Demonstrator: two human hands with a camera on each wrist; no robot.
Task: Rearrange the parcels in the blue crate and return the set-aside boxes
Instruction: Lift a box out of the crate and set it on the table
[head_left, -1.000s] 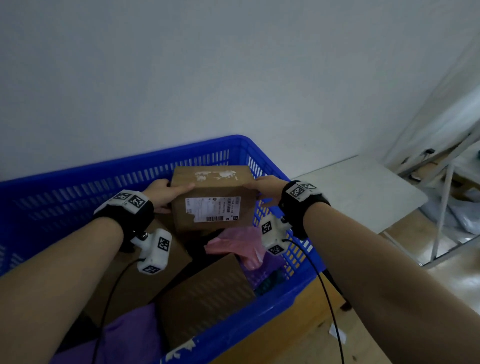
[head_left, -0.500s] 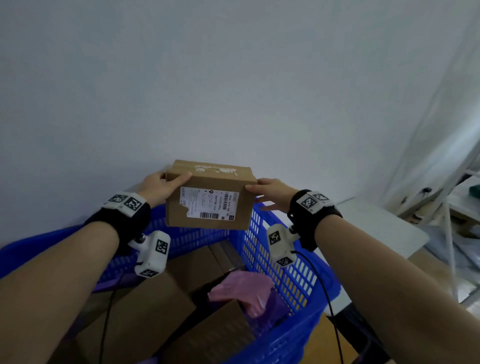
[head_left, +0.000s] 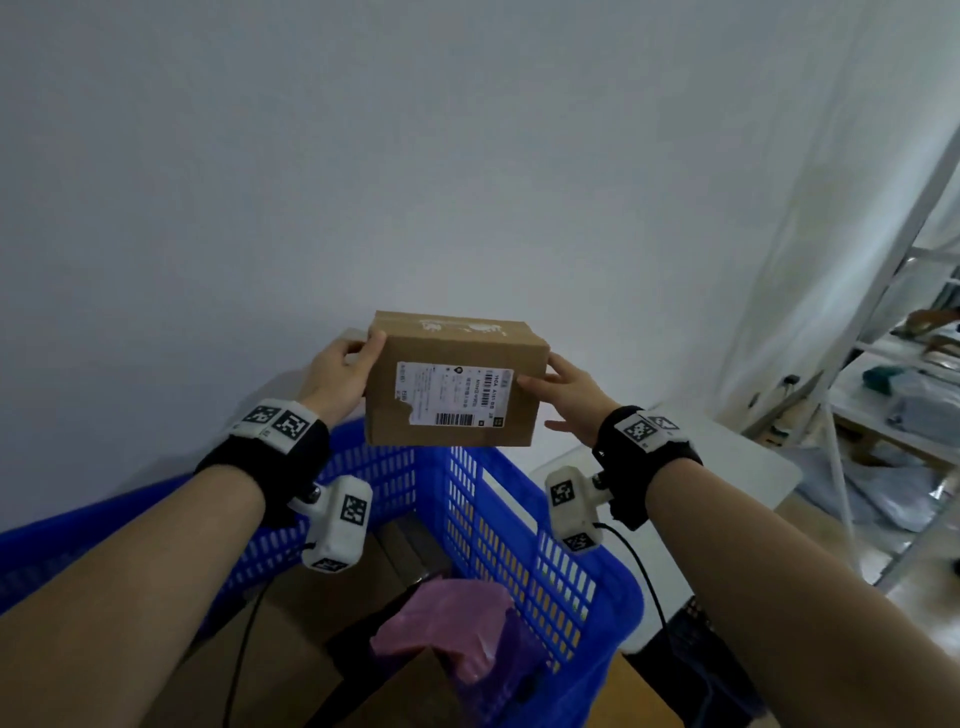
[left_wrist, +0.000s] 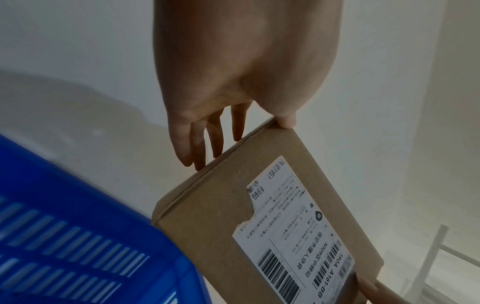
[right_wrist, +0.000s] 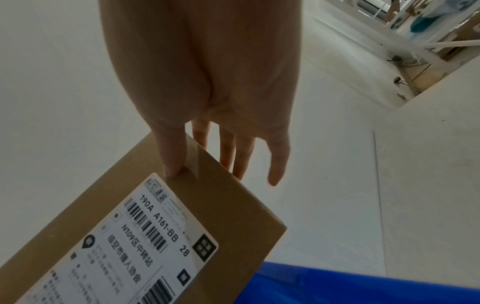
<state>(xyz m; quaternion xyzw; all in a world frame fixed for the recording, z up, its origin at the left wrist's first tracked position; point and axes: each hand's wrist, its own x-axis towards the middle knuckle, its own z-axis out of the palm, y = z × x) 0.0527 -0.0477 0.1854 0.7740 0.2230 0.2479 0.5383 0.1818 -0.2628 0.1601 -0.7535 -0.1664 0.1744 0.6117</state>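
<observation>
Head view has the cardboard box (head_left: 452, 382) up in the air, clear above the far corner of the blue crate (head_left: 519, 519), clamped between two hands; the left hand (head_left: 337, 376) is pressed to the left end with the thumb hooked over the front edge, the right hand (head_left: 571, 387) flat against the right end with its thumb on the front face beside the shipping label (head_left: 452, 395); left wrist view shows those fingers (left_wrist: 215, 135) reaching down behind the side panel, thumb on the top corner, and right wrist view shows the thumb planted on the face while the other fingers (right_wrist: 226, 148) run along the end, the little finger standing off in the air; so each hand is closed on the box, a squeeze from both ends rather than a grip from beneath. By the look of it this is a stiff, square carton, crisp at the edges and not sagging (no bulge, no dent that I can make out), probably light to middling, since the hands carry it at arm's reach with no support under it; plain card is fairly dry to the touch, the glossy label likely slicker, so the bare ends are the better purchase. Down in the crate sit a pink soft parcel (head_left: 447, 629), a purple one (head_left: 514, 670) and flat brown cartons (head_left: 322, 597); those bags would give under weight, the cartons should not.
</observation>
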